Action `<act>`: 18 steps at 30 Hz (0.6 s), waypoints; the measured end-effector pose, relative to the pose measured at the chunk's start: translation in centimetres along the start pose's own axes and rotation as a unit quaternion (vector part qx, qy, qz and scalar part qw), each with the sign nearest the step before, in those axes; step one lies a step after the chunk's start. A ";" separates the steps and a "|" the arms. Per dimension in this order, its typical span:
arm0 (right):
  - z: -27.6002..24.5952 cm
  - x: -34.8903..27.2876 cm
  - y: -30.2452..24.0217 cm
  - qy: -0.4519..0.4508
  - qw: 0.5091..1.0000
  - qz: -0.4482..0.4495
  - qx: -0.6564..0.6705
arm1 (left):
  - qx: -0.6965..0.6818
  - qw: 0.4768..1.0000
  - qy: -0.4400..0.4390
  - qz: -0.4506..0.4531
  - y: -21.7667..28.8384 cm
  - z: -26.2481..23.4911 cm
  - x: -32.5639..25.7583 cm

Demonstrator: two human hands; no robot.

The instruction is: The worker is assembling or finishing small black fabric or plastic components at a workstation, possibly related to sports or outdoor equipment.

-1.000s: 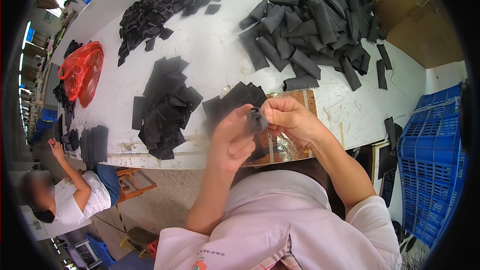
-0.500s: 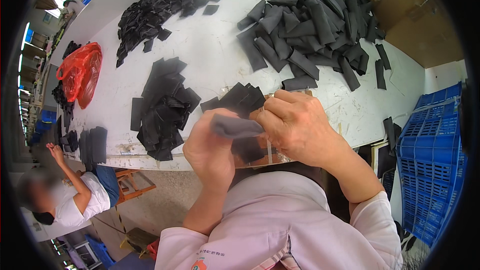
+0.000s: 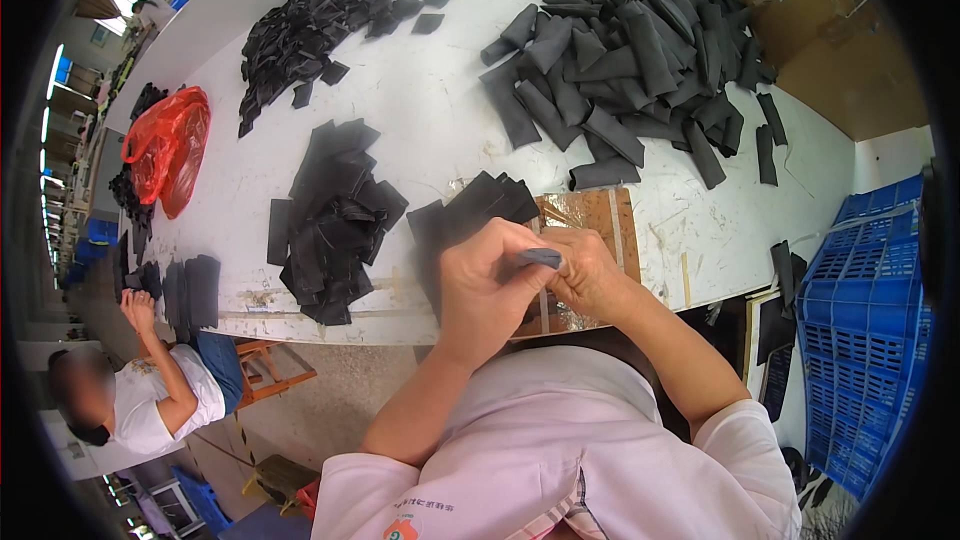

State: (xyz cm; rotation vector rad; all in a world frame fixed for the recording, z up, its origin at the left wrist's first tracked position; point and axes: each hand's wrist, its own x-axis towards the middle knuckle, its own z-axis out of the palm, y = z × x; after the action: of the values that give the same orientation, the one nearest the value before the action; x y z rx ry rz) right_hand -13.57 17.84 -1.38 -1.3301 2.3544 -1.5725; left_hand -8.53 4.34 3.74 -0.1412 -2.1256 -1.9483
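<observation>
Both hands meet over the near edge of the table, gripping one dark grey fabric sleeve (image 3: pixel 540 257). My left hand (image 3: pixel 485 285) wraps round it, and most of the sleeve is hidden in the fingers; only a folded end shows. My right hand (image 3: pixel 592 280) pinches that piece from the right, its fingertips touching the left hand's. Under and behind the hands lies a brown board covered with clear tape (image 3: pixel 600 215). Just left of the board is a small stack of flat black fabric pieces (image 3: pixel 480 205), partly covered by my left hand.
A big heap of grey fabric sleeves (image 3: pixel 640 50) fills the back right, beside a cardboard box (image 3: pixel 815 50). Black pieces lie in a pile (image 3: pixel 335 210) and a farther heap (image 3: pixel 310 30). A red plastic bag (image 3: pixel 170 150), blue crates (image 3: pixel 860 320) and a seated co-worker (image 3: pixel 170 380) flank the table.
My hands have come together and the fabric sleeve has turned, so less of it shows. My left hand has moved right. The co-worker's hands have shifted toward the table.
</observation>
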 end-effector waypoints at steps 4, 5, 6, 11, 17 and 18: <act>-1.1 0.8 -1.0 -0.044 0.999 0.006 0.001 | -0.116 0.993 -0.013 0.019 1.2 -0.3 0.0; -1.4 0.9 -1.1 -0.044 0.999 0.006 0.002 | -0.190 0.980 -0.044 0.044 1.8 -0.4 -0.1; -1.7 1.0 -1.0 -0.055 0.998 0.019 -0.011 | -0.213 0.974 -0.062 0.044 1.4 -0.8 -0.1; -2.4 1.5 -2.1 -0.061 0.996 0.010 -0.057 | -0.237 0.967 -0.073 0.055 0.9 -1.4 0.4; 0.2 0.2 0.9 -0.057 0.998 0.031 0.027 | -0.151 0.988 0.010 0.037 0.3 -0.2 -0.2; 0.0 0.2 0.8 -0.055 0.998 0.029 0.025 | -0.137 0.989 0.025 0.041 0.3 -0.2 -0.1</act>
State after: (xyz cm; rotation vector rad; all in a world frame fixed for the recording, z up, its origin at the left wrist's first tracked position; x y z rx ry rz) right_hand -14.25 17.80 -1.93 -1.2914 2.2527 -1.4909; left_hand -8.39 4.21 4.02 -0.2232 -1.7827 -2.1624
